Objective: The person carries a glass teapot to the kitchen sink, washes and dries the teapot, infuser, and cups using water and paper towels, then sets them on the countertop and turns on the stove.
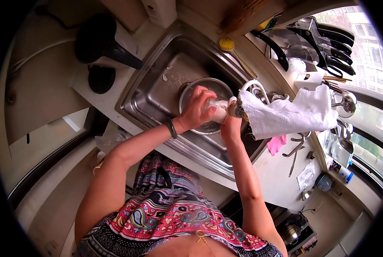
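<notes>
Over a round metal bowl (pixel 186 97) in the steel sink, my left hand (pixel 197 108) curls its fingers around a pale, partly see-through object (pixel 217 111), possibly a jar or cup. My right hand (pixel 231 124) is closed at the other side of this object, close to the faucet end; its fingers are partly hidden, and what they grip is hard to make out. A white cloth (pixel 291 112) hangs over the faucet just right of my right hand. Small pale scraps (pixel 165 77) lie on the sink floor.
A yellow scrub brush (pixel 227 44) rests on the sink's back edge. A black kettle (pixel 98 43) stands left of the sink. Knives (pixel 335 43) and utensils are by the window. A pink cloth (pixel 276 144) lies right of the sink.
</notes>
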A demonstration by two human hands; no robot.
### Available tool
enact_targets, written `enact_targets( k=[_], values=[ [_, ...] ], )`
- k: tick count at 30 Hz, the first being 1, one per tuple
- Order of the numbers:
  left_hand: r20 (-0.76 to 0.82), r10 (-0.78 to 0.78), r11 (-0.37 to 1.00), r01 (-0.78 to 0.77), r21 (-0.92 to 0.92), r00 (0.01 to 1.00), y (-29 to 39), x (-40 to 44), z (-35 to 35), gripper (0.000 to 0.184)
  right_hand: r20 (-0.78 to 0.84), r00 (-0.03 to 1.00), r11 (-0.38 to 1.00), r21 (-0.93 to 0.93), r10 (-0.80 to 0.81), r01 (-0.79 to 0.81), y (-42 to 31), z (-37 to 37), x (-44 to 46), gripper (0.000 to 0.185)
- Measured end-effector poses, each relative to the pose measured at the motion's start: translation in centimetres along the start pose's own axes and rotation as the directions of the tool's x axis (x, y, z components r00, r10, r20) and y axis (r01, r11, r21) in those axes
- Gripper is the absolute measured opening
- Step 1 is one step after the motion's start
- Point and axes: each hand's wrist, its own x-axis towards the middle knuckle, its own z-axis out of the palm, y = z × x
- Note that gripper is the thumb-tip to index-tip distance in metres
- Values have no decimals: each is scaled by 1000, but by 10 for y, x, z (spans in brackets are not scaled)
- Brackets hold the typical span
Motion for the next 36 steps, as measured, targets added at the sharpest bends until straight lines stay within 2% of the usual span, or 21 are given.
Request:
enact_targets(
  k=[1, 2, 3, 4, 6, 8, 9, 12, 13, 16, 17, 18, 20, 21, 23, 26, 28, 30, 32, 34, 36],
  values=[
    [-83, -237, 957, 218, -191, 968, 2, -4, 8, 31, -14, 992, 971, -204, -126, 120, -11, 8, -7, 27],
    [-84, -238, 957, 219, -191, 968, -2, -7, 9, 31, 157, 922, 671, -644, -354, 367, 2, 1, -19, 23],
    [97, -554, 616, 485, -621, 827, -7, -10, 11, 31, 353, 881, 572, -671, -314, 473, -8, -1, -25, 21],
    [400, -678, 47, 579, -814, 617, -10, -9, 9, 32, 533, 809, 471, -664, -247, 581, -22, -2, -27, 21],
    [505, -576, 247, 726, -642, 643, -15, -6, 3, 35, 685, 683, 397, -570, -254, 720, -35, -9, -18, 21],
    [640, -605, -186, 698, -692, 473, -18, -3, 7, 38, 812, 529, 316, -449, -247, 836, -24, -23, -6, 21],
    [643, -604, -190, 699, -690, 471, -16, -6, 8, 38, 744, 608, 367, -503, -277, 783, 4, -40, 0, 20],
    [118, -465, 776, 468, -424, 878, -13, -9, 11, 35, 361, 914, 637, -665, -184, 391, -6, -20, -12, 21],
    [87, -144, 982, 153, -112, 986, 1, 1, -3, 37, 163, 985, 974, -225, 49, -11, -11, -15, -10, 21],
    [103, 144, 988, -149, 50, 984, 5, 8, -5, 44, 36, 916, 864, 320, 400, -389, -8, -14, -12, 22],
    [114, 128, 991, -125, -36, 985, -7, 2, -3, 50, 36, 993, 993, 27, 112, -113, -6, -8, -15, 22],
    [106, 3, 992, 10, -127, 994, -5, -1, 0, 58, 182, 978, 988, -130, 105, -82, -5, -22, -14, 21],
    [240, -372, 608, 431, -667, 897, -8, -13, 8, 56, 464, 882, 918, -382, 86, 112, -4, -49, -11, 19],
    [242, -374, 605, 433, -668, 895, -3, -8, 4, 56, 534, 824, 610, -593, -190, 525, 23, -57, -11, 20],
    [730, -489, -208, 749, -629, 477, 11, 9, -14, 48, 688, 577, 189, -557, -440, 809, 10, -35, -18, 29],
    [625, -579, 24, 778, -628, 523, -3, 1, -5, 40, 669, 613, 300, -536, -419, 789, 3, -16, -18, 32],
    [541, -622, 68, 727, -683, 566, -9, -4, 2, 38, 470, 800, 432, -676, -372, 597, -1, -3, -24, 30],
    [65, -263, 925, 271, -266, 963, -5, -11, 6, 38, 262, 943, 599, -728, -206, 333, -15, 10, -22, 30],
    [21, -250, 960, 251, -124, 968, -9, -14, -2, 40, 130, 979, 988, -44, 155, -150, 3, 3, -10, 31],
    [12, -385, 867, 366, -339, 923, -11, -18, -9, 41, 139, 948, 825, 468, 286, -317, -5, 13, -7, 35],
    [5, -460, 826, 430, -363, 888, -21, -29, -19, 40, 89, 924, 769, 528, 372, -361, -24, 22, -15, 38]
  ],
)
